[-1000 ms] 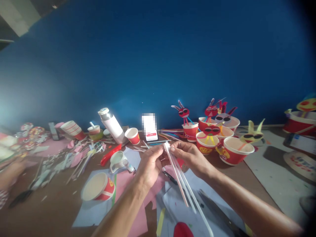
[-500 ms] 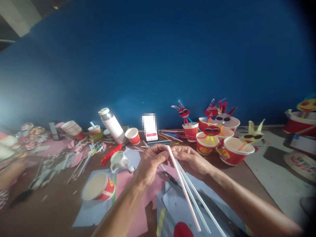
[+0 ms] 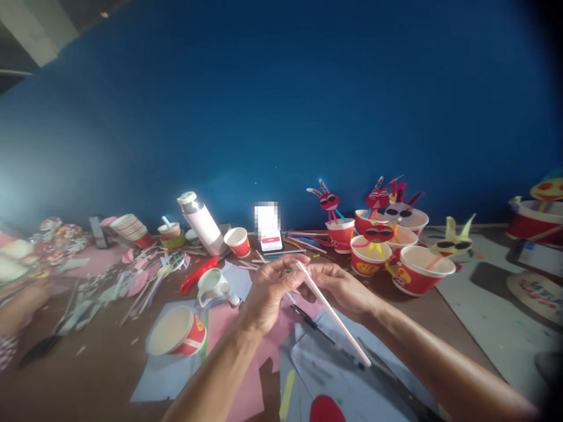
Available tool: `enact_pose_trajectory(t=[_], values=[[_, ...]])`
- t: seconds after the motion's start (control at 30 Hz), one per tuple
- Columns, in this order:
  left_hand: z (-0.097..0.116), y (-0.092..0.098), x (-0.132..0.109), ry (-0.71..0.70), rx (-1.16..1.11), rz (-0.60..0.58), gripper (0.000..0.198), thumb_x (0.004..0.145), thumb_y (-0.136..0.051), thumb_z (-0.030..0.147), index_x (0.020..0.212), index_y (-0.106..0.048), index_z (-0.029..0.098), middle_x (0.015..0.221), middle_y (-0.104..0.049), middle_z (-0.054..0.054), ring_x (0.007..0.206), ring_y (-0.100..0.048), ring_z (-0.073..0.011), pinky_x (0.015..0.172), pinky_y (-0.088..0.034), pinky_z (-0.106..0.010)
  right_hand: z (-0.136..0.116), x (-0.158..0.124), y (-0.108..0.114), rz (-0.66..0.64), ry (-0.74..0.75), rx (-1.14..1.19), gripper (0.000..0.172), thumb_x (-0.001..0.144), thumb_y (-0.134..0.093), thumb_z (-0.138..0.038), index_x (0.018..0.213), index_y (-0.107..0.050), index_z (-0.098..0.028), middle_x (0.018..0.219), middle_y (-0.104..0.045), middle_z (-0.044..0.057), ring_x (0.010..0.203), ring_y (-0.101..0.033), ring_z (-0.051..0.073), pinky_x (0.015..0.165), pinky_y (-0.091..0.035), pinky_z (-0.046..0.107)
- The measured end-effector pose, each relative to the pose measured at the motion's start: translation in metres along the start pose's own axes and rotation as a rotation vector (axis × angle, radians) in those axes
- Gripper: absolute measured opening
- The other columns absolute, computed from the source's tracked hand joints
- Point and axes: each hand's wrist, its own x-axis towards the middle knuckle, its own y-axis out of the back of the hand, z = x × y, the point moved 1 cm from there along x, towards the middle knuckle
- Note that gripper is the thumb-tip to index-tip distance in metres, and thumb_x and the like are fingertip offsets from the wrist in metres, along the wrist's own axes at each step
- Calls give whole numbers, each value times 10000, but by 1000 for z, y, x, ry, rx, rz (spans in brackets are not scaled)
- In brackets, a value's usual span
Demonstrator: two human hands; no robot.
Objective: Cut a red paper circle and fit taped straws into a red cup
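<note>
Both my hands meet above the middle of the cluttered table. My left hand (image 3: 268, 290) pinches the upper end of a bundle of pale drinking straws (image 3: 334, 316). My right hand (image 3: 341, 287) closes its fingers around the same straws just beside it. The straws lie together as one bunch and slant down to the right towards me. Under them lie a black pen (image 3: 308, 321) and sheets of white paper (image 3: 347, 381) and pink paper (image 3: 246, 375).
Red paper cups with paper-face figures (image 3: 378, 234) stand at the back right. A tipped red cup (image 3: 176, 333), a white mug (image 3: 211, 286), a white bottle (image 3: 200, 221), a phone (image 3: 268, 225), a red cutter (image 3: 197, 274) and paper scraps (image 3: 132, 281) lie left. Another person's hand (image 3: 17, 302) is far left.
The straws, fanned apart a second ago, are now gathered into one tight bunch. Both hands have stayed in place, fingers shifting on the straws' upper end.
</note>
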Motion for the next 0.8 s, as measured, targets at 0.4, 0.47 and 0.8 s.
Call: enact_pose_trajectory(t=[0.4,0.47,0.8], values=[[-2,5,2,-90,20,35,43,748,-640,177,764,-635,137,676,-588,6,574,-578,-122,582,-486,-271,-3,-1,1,50,62,-155,247,806,-622,-357,683,-629,-143,629,-586,-5,587,-508,101,609,-388,236],[-2,6,2,-66,0,-1,51,747,-641,171,738,-634,121,671,-582,1,559,-577,-124,577,-479,-275,-2,-2,2,30,56,-137,254,822,-604,-354,680,-631,-145,629,-599,-1,596,-525,105,621,-398,239],[1,4,3,-53,-54,-83,258,858,-501,286,747,-645,103,653,-588,-41,604,-572,-139,604,-433,-268,-3,0,3,50,51,-33,267,812,-614,-369,688,-653,-135,610,-611,8,567,-516,101,578,-393,231]])
